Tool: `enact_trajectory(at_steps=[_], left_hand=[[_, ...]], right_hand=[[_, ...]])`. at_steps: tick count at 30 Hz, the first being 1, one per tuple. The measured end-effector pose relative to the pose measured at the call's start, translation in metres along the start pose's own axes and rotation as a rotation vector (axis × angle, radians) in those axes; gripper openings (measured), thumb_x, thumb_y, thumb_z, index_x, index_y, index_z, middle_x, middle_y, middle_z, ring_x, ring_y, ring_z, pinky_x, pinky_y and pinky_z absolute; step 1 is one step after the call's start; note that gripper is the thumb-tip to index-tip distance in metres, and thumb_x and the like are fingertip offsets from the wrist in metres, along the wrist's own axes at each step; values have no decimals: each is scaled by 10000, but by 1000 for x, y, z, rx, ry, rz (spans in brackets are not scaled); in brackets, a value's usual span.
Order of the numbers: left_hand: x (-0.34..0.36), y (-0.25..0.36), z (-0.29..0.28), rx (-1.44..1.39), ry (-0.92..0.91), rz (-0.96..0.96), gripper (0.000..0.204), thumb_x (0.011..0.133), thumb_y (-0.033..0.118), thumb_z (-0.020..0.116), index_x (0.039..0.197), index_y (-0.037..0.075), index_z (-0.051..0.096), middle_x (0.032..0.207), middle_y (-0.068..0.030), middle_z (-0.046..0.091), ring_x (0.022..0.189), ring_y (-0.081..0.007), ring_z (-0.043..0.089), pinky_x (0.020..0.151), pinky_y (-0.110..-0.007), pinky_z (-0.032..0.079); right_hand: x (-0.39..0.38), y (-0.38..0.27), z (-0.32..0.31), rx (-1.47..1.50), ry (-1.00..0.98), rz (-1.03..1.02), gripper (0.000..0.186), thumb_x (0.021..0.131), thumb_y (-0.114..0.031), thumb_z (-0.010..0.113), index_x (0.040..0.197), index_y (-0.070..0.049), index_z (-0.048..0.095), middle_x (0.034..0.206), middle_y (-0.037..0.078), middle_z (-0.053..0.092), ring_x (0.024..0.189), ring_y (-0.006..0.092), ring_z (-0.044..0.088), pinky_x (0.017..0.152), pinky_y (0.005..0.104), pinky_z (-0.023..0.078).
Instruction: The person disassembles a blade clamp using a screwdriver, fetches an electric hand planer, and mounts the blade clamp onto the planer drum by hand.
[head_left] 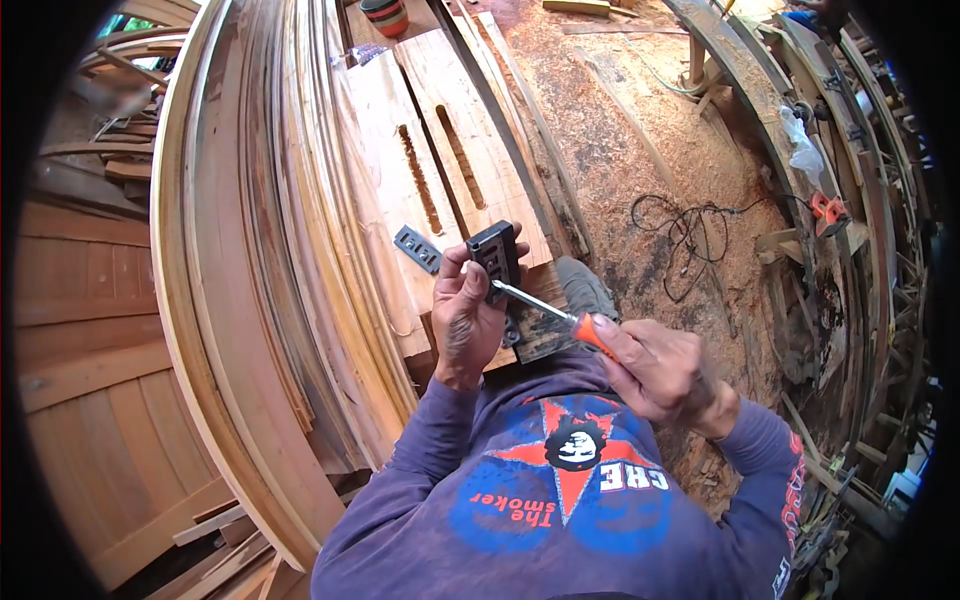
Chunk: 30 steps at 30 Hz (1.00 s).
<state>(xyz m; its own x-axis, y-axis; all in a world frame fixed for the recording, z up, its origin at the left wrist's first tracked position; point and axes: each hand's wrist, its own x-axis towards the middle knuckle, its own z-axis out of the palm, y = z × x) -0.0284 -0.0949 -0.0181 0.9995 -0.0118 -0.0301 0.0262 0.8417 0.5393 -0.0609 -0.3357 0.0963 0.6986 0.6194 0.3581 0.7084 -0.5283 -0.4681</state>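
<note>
Black block: a small dark metal fitting [495,255], held up in the air just above the near end of the slotted planks.
Left hand: the left hand [468,318] is clamped around the block, thumb up its side, fingers wrapped behind.
Screwdriver: an orange-handled screwdriver [552,312] with its steel tip set into the lower face of the block.
Right hand: the right hand [658,372] is closed tight on the screwdriver's handle, down and to the right of the block.
Doing it well: to my eye the blade should stay square in the screw head, with the block gripped hard so it cannot twist and the tip cannot slip toward the thumb.
Flat plate: a grey perforated plate [418,248] lies on the plank just left of the block.
Planks: two pale boards [420,120], each with a long slot, run away beyond the block.
Curved timber: stacked bent strips [250,250] sweep past on the block's left.
Floor: sawdust [640,150] and a black cable [690,235] lie to the block's right.
</note>
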Motion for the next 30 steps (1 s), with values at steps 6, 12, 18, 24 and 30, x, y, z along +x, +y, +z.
enact_trajectory(at_steps=[6, 12, 18, 24, 30], left_hand=[[0, 12, 10, 13, -41, 82, 261, 1016, 231, 610, 1264, 152, 588, 1432, -304, 522, 1253, -402, 606, 1003, -477, 571], [-6, 15, 13, -32, -59, 78, 259, 1013, 226, 619, 1260, 167, 568, 1416, -288, 549, 1260, -380, 600, 1030, -433, 539], [-13, 11, 10, 0, -34, 73, 266, 1011, 234, 621, 1264, 157, 599, 1455, -320, 491, 1271, -412, 588, 1012, -476, 558], [3, -9, 13, 287, -12, 296, 250, 1025, 244, 606, 1253, 142, 604, 1472, -268, 507, 1244, -381, 613, 985, -442, 563], [17, -29, 4, 306, 172, 238, 233, 1063, 204, 542, 1240, 59, 581, 1377, -213, 608, 1119, -299, 668, 969, -385, 536]], right_hand=[[18, -6, 0, -39, 45, -24, 653, 809, -17, 751, 1421, 31, 527, 793, 78, 596, 624, 228, 614, 524, 348, 507], [16, -11, 0, -50, 41, -34, 664, 807, -17, 753, 1428, 31, 521, 784, 73, 587, 624, 228, 608, 521, 355, 503], [9, -13, 2, -40, 20, -14, 650, 807, -11, 739, 1423, 25, 534, 783, 71, 576, 605, 227, 586, 512, 358, 489], [16, -5, -10, -261, -53, -58, 619, 814, -48, 711, 1408, 20, 551, 826, 100, 565, 636, 245, 594, 523, 352, 495], [17, 4, 10, -139, -66, 57, 503, 854, -87, 666, 1334, 43, 589, 850, 143, 591, 681, 271, 632, 555, 362, 535]])
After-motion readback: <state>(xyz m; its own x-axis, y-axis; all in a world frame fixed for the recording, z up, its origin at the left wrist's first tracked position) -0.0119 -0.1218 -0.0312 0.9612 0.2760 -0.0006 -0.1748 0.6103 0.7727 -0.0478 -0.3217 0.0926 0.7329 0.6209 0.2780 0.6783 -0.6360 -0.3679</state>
